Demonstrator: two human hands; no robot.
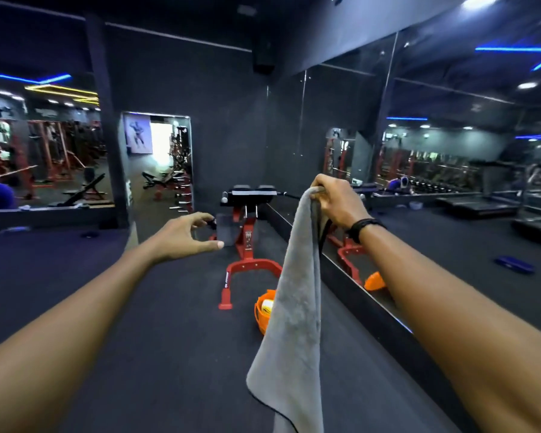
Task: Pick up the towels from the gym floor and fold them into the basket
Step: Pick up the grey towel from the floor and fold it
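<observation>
A long grey towel (294, 307) hangs straight down from my right hand (334, 200), which grips its top corner at chest height. My left hand (186, 234) is stretched out to the left of the towel, fingers spread and lightly bent, holding nothing and apart from the cloth. Behind the hanging towel an orange basket (260, 310) stands on the dark floor, partly hidden by the cloth, with a yellow and white folded item (266, 305) inside it.
A red and black gym bench (247, 242) stands just beyond the basket. A mirrored wall with a low dark ledge (356, 295) runs along the right. A blue object (514, 264) shows in the mirror. Dark floor spreads to the left.
</observation>
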